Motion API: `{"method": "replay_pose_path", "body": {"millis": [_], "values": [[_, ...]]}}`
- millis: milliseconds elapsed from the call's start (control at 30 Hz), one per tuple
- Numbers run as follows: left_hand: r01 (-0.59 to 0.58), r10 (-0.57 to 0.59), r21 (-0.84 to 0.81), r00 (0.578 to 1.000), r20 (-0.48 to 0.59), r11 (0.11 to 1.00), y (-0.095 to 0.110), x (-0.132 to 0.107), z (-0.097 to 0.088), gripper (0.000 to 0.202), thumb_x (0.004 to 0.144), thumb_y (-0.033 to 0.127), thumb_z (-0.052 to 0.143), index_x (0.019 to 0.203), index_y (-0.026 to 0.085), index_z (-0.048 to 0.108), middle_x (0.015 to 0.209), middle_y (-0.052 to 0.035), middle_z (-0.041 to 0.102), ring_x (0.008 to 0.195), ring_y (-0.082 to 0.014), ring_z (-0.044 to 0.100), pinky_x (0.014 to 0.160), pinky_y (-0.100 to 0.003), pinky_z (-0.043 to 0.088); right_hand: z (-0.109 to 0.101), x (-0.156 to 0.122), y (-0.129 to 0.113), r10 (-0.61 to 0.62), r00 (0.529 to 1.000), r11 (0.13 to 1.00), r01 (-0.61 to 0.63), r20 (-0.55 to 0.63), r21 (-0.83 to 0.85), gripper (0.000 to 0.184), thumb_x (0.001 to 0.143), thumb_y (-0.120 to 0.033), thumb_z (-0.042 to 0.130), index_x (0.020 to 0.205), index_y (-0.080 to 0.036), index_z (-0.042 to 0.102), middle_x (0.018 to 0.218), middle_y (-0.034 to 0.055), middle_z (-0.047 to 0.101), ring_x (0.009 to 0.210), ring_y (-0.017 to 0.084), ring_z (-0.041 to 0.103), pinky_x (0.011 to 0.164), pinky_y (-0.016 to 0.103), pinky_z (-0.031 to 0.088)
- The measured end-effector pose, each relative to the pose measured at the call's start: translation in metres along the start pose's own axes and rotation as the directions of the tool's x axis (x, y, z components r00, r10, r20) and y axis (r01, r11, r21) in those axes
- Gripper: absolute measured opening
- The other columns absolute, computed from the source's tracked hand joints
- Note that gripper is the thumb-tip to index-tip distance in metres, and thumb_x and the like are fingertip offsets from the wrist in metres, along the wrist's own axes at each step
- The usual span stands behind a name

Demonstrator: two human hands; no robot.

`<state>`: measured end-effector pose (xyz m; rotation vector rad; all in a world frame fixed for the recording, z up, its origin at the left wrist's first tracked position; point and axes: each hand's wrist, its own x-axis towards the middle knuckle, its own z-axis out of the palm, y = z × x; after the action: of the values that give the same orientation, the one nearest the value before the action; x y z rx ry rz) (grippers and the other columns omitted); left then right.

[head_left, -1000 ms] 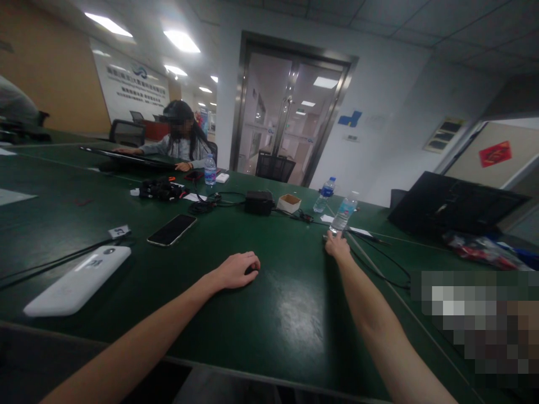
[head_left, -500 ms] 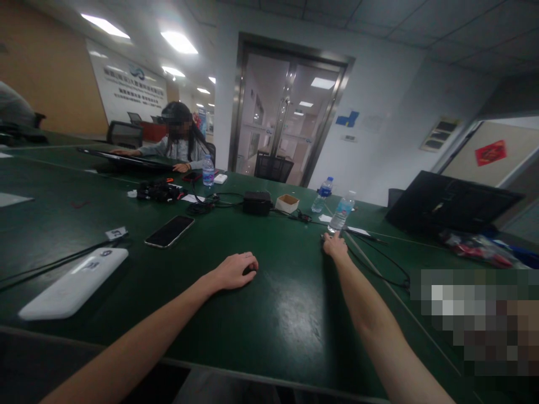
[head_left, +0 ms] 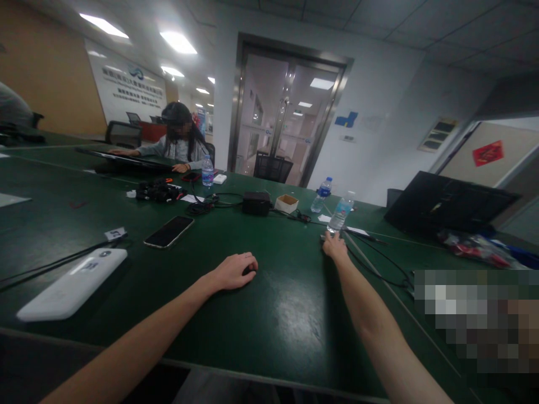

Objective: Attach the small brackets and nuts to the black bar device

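Note:
My left hand (head_left: 236,271) lies on the green table (head_left: 269,331) with its fingers curled in toward the thumb. A small dark spot shows between thumb and fingers; whether it is an object or shadow I cannot make out. Farther forward, my right hand (head_left: 336,245) reaches out just in front of an upright clear water bottle (head_left: 341,212) with a pale blue label. Its fingers are bent down around something small and greyish that is mostly hidden. Behind and left of that bottle stands another water bottle (head_left: 321,194) with a blue cap.
A phone (head_left: 169,232) and a white oblong device (head_left: 73,285) lie to the left. Beyond my hands are a black box (head_left: 256,203), a small open carton (head_left: 287,203) and cables. A black monitor (head_left: 452,202) lies tilted at right. A person (head_left: 179,137) sits across the table.

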<state>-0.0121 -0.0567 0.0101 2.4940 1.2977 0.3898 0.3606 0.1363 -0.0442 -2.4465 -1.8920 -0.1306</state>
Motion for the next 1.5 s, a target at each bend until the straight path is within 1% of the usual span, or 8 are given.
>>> {"method": "replay_pose_path", "body": {"millis": [100, 267, 567, 767, 1033, 1267, 1400, 1500], "values": [[-0.008, 0.008, 0.013, 1.000, -0.012, 1.000, 0.000, 0.000, 0.000, 0.017, 0.087, 0.026, 0.050, 0.100, 0.019, 0.059, 0.099, -0.0037, 0.059, 0.088, -0.0182, 0.058, 0.077, -0.029, 0.047, 0.000, -0.001, 0.000, 0.001, 1.000, 1.000, -0.001, 0.008, 0.002, 0.040, 0.094, -0.025, 0.029, 0.132, -0.030, 0.040, 0.138, 0.0145, 0.029, 0.118, 0.035, 0.042, 0.086, 0.045, 0.039], [-0.026, 0.026, 0.012, 0.999, -0.031, 1.000, -0.003, 0.000, 0.003, 0.017, 0.087, 0.027, 0.050, 0.099, 0.020, 0.059, 0.099, -0.0031, 0.059, 0.087, -0.0178, 0.058, 0.076, -0.028, 0.047, 0.000, -0.003, 0.000, 0.002, 1.000, 1.000, -0.002, -0.006, 0.018, 0.045, 0.094, -0.026, 0.029, 0.139, -0.031, 0.029, 0.138, 0.0152, 0.028, 0.118, 0.034, 0.041, 0.087, 0.045, 0.039], [-0.010, 0.010, 0.019, 1.000, -0.009, 1.000, -0.001, 0.000, 0.001, 0.018, 0.088, 0.028, 0.048, 0.100, 0.019, 0.058, 0.100, -0.0036, 0.059, 0.089, -0.0181, 0.058, 0.078, -0.029, 0.047, -0.002, -0.005, 0.000, 0.008, 1.000, 0.999, -0.008, 0.009, 0.041, 0.044, 0.095, -0.028, 0.027, 0.139, -0.032, 0.029, 0.138, 0.0146, 0.027, 0.120, 0.033, 0.039, 0.089, 0.047, 0.038], [-0.007, 0.007, 0.008, 1.000, 0.004, 1.000, -0.001, 0.000, 0.000, 0.019, 0.088, 0.029, 0.047, 0.100, 0.020, 0.058, 0.102, -0.0041, 0.059, 0.090, -0.0183, 0.057, 0.078, -0.029, 0.047, -0.002, -0.003, 0.001, 0.011, 0.999, 0.999, -0.012, 0.036, 0.048, 0.038, 0.095, -0.030, 0.028, 0.131, -0.033, 0.041, 0.141, 0.0139, 0.024, 0.121, 0.034, 0.039, 0.089, 0.047, 0.037], [-0.013, 0.013, 0.006, 1.000, -0.001, 1.000, -0.003, 0.000, 0.002, 0.018, 0.088, 0.029, 0.048, 0.099, 0.020, 0.058, 0.100, -0.0034, 0.059, 0.089, -0.0184, 0.058, 0.077, -0.029, 0.047, 0.000, -0.004, 0.002, -0.010, 1.000, 0.997, 0.008, 0.020, 0.077, 0.048, 0.094, -0.029, 0.031, 0.141, -0.035, 0.026, 0.140, 0.0154, 0.024, 0.123, 0.036, 0.037, 0.091, 0.049, 0.036], [-0.032, 0.032, 0.006, 0.999, -0.016, 0.999, -0.007, 0.001, 0.005, 0.017, 0.089, 0.031, 0.048, 0.098, 0.021, 0.058, 0.099, -0.0031, 0.058, 0.088, -0.0181, 0.058, 0.075, -0.029, 0.047, -0.001, 0.000, 0.013, 0.009, 1.000, 0.972, -0.011, 0.008, 0.233, 0.070, 0.087, -0.034, 0.046, 0.146, -0.021, 0.010, 0.137, 0.0200, 0.025, 0.122, 0.034, 0.041, 0.098, 0.043, 0.033], [-0.025, 0.025, -0.004, 1.000, -0.008, 1.000, -0.005, 0.001, 0.004, 0.017, 0.088, 0.030, 0.049, 0.098, 0.020, 0.059, 0.100, -0.0034, 0.058, 0.088, -0.0183, 0.057, 0.075, -0.029, 0.047, -0.004, 0.010, 0.026, 0.104, 0.990, 0.952, -0.126, 0.090, 0.281, 0.076, 0.082, -0.051, 0.049, 0.141, -0.012, 0.021, 0.136, 0.0256, 0.028, 0.121, 0.037, 0.043, 0.096, 0.043, 0.035], [-0.019, 0.019, -0.010, 1.000, -0.003, 1.000, -0.004, 0.000, 0.003, 0.017, 0.088, 0.030, 0.048, 0.099, 0.020, 0.058, 0.101, -0.0037, 0.058, 0.088, -0.0181, 0.057, 0.076, -0.029, 0.047, -0.002, 0.016, 0.030, 0.122, 0.985, 0.948, -0.152, 0.123, 0.280, 0.073, 0.080, -0.056, 0.048, 0.138, -0.014, 0.031, 0.137, 0.0249, 0.029, 0.125, 0.040, 0.038, 0.096, 0.046, 0.034]]}}
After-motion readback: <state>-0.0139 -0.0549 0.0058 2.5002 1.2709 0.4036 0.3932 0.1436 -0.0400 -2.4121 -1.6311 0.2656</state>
